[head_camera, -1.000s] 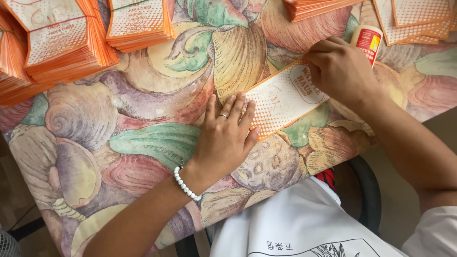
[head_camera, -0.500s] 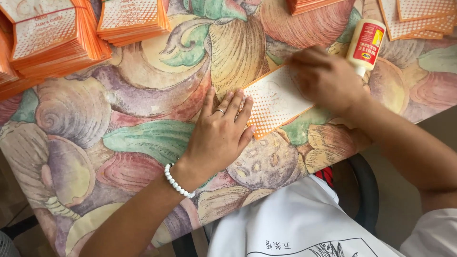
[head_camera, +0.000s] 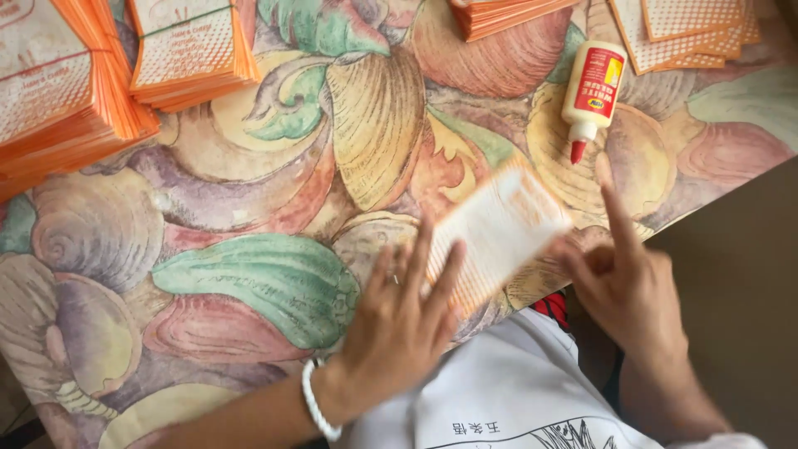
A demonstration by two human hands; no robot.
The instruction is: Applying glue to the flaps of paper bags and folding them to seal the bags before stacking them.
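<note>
Covering the table (head_camera: pixel 249 208), a shell-patterned cloth carries orange paper stacks (head_camera: pixel 75 91) along its far edge and a glue bottle (head_camera: pixel 592 93) lying capped. Near the front edge, the left hand (head_camera: pixel 399 324) presses flat, fingers spread, on one blurred paper piece (head_camera: pixel 499 229); the right hand (head_camera: pixel 623 283) touches its corner, forefinger raised, gripping nothing. Judged: many done, this one mid-handling.

White glue bottle (head_camera: pixel 592 91) with red-and-yellow label, lying near top right. Orange-edged paper packet (head_camera: pixel 499 233), blurred, at table edge. Orange packet stacks (head_camera: pixel 75 91) top left, more (head_camera: pixel 690 29) top right.

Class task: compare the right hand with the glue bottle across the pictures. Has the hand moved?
Yes. The right hand has pulled back from beside the glue bottle toward the table edge nearest the person, index finger raised.
</note>
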